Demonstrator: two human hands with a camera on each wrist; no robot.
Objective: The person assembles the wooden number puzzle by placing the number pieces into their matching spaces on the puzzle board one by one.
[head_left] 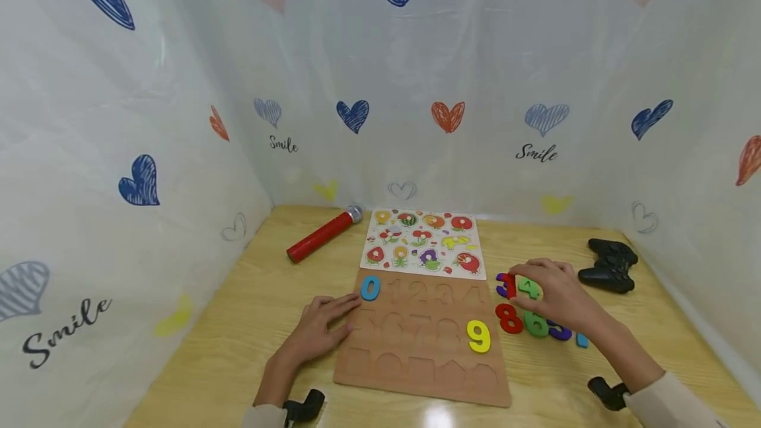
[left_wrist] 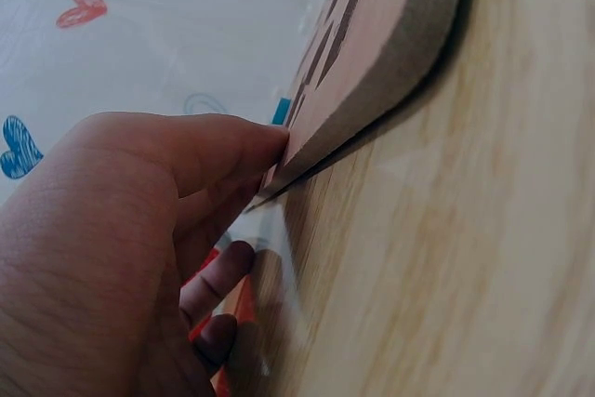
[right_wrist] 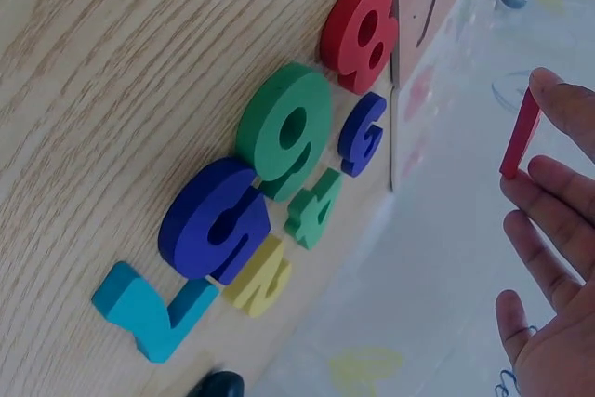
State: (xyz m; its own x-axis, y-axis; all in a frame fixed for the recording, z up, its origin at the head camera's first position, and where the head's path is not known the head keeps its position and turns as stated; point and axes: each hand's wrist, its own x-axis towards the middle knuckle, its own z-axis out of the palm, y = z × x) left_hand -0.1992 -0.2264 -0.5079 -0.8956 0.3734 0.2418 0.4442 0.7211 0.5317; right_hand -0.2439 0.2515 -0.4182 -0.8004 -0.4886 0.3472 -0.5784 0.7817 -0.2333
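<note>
My right hand (head_left: 555,292) pinches a red number 1 piece (right_wrist: 522,135) between thumb and fingertips, above the table. Beneath and around it lie loose number pieces: a purple 3 (right_wrist: 362,135), green 4 (right_wrist: 314,208), red 8 (head_left: 508,318), green 6 (right_wrist: 284,132), purple 5 (right_wrist: 216,220), yellow 2 (right_wrist: 258,278) and light blue 7 (right_wrist: 156,311). At the left edge of a brown wooden puzzle board (head_left: 410,375), my left hand (head_left: 321,325) touches the rim with its fingertips. A blue 0 (head_left: 370,288) and a yellow 9 (head_left: 479,336) are on that board; its other recesses show bare wood.
Behind the puzzle board lies a white fruit-picture board (head_left: 380,269). A red microphone (head_left: 321,236) rests at the back left. On the right is a black game controller (head_left: 609,265). A white curtain (head_left: 475,51) with hearts encloses the table (head_left: 238,362).
</note>
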